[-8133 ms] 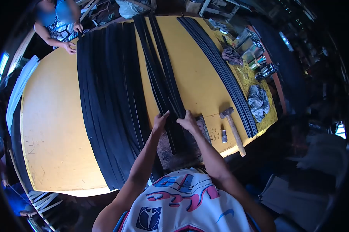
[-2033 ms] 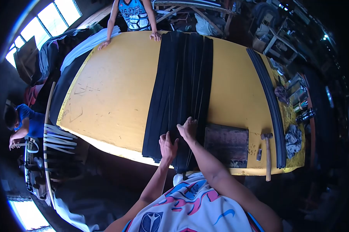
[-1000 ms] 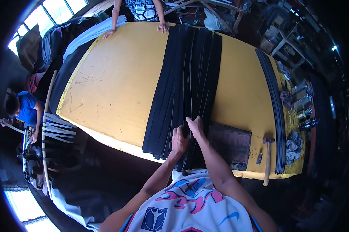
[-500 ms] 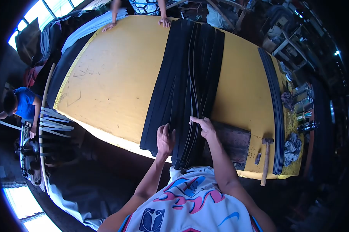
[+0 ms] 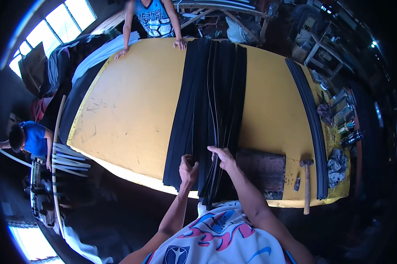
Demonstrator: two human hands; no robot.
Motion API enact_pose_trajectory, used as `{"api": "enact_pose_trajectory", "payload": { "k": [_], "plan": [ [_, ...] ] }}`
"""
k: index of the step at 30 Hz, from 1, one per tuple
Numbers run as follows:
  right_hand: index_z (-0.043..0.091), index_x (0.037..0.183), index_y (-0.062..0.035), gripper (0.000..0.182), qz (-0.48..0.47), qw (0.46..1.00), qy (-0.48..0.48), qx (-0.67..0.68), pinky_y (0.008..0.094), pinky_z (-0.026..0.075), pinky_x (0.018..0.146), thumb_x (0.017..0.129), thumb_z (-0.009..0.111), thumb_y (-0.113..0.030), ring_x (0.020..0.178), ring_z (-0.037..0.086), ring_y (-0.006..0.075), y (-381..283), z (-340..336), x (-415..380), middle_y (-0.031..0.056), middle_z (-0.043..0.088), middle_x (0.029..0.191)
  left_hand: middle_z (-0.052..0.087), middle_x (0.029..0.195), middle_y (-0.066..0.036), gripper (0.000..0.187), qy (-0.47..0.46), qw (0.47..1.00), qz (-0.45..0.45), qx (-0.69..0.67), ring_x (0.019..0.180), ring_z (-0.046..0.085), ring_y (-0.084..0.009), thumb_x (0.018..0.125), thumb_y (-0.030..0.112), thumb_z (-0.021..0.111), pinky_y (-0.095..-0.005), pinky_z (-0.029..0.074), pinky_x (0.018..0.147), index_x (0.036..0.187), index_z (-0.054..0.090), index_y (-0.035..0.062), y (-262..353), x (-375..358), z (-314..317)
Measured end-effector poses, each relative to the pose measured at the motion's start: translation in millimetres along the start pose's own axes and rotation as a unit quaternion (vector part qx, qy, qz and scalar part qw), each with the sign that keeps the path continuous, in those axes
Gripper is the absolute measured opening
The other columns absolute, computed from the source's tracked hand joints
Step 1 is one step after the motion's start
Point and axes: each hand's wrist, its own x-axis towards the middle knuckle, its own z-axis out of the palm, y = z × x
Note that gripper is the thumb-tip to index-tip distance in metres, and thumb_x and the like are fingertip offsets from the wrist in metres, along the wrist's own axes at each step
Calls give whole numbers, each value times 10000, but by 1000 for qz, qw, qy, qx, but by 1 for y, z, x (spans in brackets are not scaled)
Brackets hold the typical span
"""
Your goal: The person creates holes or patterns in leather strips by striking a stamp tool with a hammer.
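Note:
Long black strips point(image 5: 183, 110) of rubber-like material lie side by side across the yellow table, their near ends overhanging its front edge. My right hand point(image 5: 222, 157) pinches a strip edge near the close end, its index finger and thumb drawn together. Several strips there stand on edge and curve away from the flat ones. My left hand point(image 5: 189, 171) rests over the left part of the strips, fingers curled in; whether a strip is between them is hidden.
The yellow table point(image 5: 132, 97) carries a dark rectangular plate point(image 5: 261, 169), a hammer point(image 5: 307, 185), a bundle of narrow black strips point(image 5: 310, 119) and crumpled cloth point(image 5: 337, 167). Across it a person's hands point(image 5: 179, 44) rest on the edge. Another person in a blue shirt point(image 5: 35, 137) handles pale strips at left.
My left hand's fingers have curled in from lying more spread on the strips. My right hand's pointing index finger has bent closer to the thumb. The whole view has shifted downward.

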Motion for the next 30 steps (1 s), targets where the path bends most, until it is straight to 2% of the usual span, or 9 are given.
{"api": "enact_pose_trajectory", "payload": {
  "k": [3,8,14,18,19,22,25,29,30],
  "plan": [
    [680,810,-69,136,4,1000,18,-19,293,453,571,789,764,-174,599,576,119,0,7,1,6,604,685,680,898,-142,410,-128,959,-33,-252,768,636,-158,902,205,690,-294,502,668,1201,556,-41,12,-10,4],
    [679,850,-67,106,-46,999,-7,24,305,475,632,797,729,-143,677,615,135,-14,-3,-6,28,649,750,632,819,-139,245,-167,969,51,-173,702,633,-204,965,204,583,-313,506,627,1114,585,9,36,-15,2],
    [686,926,-11,269,-178,971,127,-101,327,490,697,850,740,-264,774,633,151,-48,-10,-26,45,679,842,539,840,-65,191,-357,864,-75,-347,732,587,-146,927,209,578,-314,524,605,916,570,19,65,11,10],
    [599,1021,130,619,-323,868,222,-306,429,528,726,761,791,-398,831,683,341,-74,-4,-52,278,669,921,565,853,-28,281,-385,810,-55,-440,768,570,-121,962,283,497,-289,491,680,987,626,35,70,37,30],
    [585,1029,125,603,-218,897,172,-344,445,529,799,753,788,-372,897,674,415,-93,-9,-71,332,649,959,606,910,-30,393,-349,806,-6,-477,827,585,-129,973,389,474,-299,478,724,1078,625,42,93,28,24],
    [557,1142,42,535,-275,863,113,-409,436,519,838,756,783,-252,923,674,355,-115,-28,-115,248,650,997,663,1117,-120,525,-331,595,-249,-689,1034,610,-251,960,505,469,-388,444,954,1181,608,50,135,58,33],
    [498,1278,2,568,-422,753,109,-493,441,482,925,796,743,-173,1061,615,416,-100,-70,-181,247,632,1115,659,1171,-142,548,-403,490,-270,-724,1090,611,-312,973,472,470,-433,439,1003,1237,560,1,150,97,63],
    [571,1231,11,546,-159,834,119,-514,424,486,922,809,750,-288,1080,630,372,-101,-84,-313,246,651,1124,640,1101,-184,480,-290,470,-313,-772,1014,620,-301,986,345,451,-396,477,962,1232,504,-64,165,111,123],
    [562,1240,16,587,-116,826,141,-533,425,481,935,808,742,-339,1099,618,380,-81,-100,-330,256,636,1155,613,994,-144,475,-377,448,-227,-778,906,604,-269,993,347,441,-365,493,879,1225,485,-64,164,106,120]
  ]
}}
